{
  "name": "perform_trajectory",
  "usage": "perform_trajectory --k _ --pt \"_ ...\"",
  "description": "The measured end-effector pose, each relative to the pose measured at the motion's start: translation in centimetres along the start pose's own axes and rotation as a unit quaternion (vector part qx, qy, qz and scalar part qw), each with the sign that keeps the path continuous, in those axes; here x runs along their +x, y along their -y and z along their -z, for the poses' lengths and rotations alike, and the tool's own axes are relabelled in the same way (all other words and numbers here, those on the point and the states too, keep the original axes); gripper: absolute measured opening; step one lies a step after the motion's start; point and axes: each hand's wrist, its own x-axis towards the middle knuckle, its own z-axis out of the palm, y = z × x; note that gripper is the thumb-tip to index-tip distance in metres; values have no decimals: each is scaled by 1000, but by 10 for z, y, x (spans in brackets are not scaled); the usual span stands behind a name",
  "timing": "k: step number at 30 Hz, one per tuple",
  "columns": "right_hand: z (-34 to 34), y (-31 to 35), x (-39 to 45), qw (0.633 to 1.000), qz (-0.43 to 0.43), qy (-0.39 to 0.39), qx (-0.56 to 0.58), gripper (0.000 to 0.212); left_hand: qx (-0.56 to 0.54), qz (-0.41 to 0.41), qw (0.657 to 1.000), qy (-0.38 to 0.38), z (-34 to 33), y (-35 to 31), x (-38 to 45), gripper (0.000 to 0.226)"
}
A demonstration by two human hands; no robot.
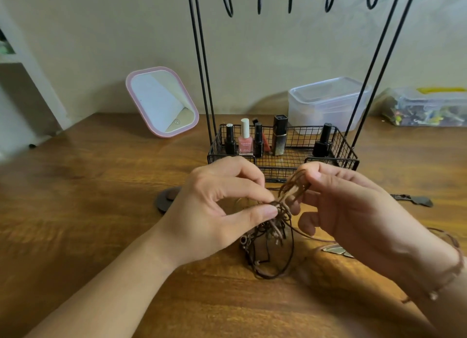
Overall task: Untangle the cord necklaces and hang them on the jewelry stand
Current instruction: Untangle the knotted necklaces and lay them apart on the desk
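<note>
Brown and dark-brown cords [283, 211] are seen over a warm brown, wood-grained table [101, 186]. Black stand [283, 158], pink-rimmed mirror [161, 102], pink polish bottle [245, 143], clear tub [326, 102].

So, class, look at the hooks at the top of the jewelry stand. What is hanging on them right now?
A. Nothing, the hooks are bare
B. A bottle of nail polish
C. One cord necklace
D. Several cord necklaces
A. The hooks of the jewelry stand are bare, and the tangled cord necklaces sit low over the table, pinched between the left hand and the right hand.
</note>
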Motion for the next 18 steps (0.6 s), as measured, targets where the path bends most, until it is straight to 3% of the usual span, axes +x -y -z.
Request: perform_trajectory --k 2,6,9,12,15,18 --pt "0 1 0 1000 5 -5 24 26 -15 2 1000 20 5 1 -1 8" --pt "-4 2 -1 1000 10 -21 20 18 -78 101 984 124 12 3 -2 22" --pt "-11 0 -1 999 -1 -47 -12 14 -128 126 982 60 3 2 0 36" --pt "-16 -1 -1 997 -12 -64 -34 14 -25 94 995 -7 -17 -4 1 37" --pt "-17 -1 -3 997 -22 -66 -38 16 88 76 992 -47 -25 -5 0 25" --pt "-16 -2 -2 996 -24 -69 -40 17 105 71 991 -46 -24 -3 0 13"
